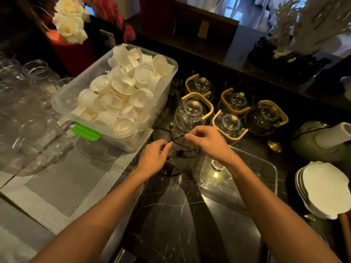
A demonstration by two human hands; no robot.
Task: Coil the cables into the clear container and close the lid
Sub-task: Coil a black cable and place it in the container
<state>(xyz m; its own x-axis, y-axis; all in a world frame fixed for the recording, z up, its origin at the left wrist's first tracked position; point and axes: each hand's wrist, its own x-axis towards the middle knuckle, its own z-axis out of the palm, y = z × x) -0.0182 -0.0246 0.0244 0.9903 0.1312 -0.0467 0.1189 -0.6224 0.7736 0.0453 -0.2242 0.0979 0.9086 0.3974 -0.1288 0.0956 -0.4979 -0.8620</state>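
Here, near the bottom edge, only two bare forearms over dark marble. Farther in, at 9 o'clock of the cable tangle, the left hand [152,158]: fingers curled, thumb and forefinger pinched on a strand of the black cable [185,151]. At 1 o'clock of the tangle, the right hand [206,142], likewise nearly closed, fingertips nipping another strand and lifting it slightly off the counter. Between and below the hands, loose loops, with what looks like an inline lump at the middle and a plug end trailing toward 12 o'clock. At 4 o'clock from the hands, partly under the right wrist, the clear container [266,179], lying open, with a small whitish item inside; no lid identifiable with certainty.

Probably best done thus: find one free end first, hold it fixed in the left pinch, then draw even loops with the right, letting the strand twist freely rather than forcing it. Keep loops smaller than the container floor. Watch the trailing plug near the glass teapots [191,112] at 12 o'clock; a sharp tug could flick it against them. Farther at 10 o'clock, the cup bin [62,103], clear of the work.
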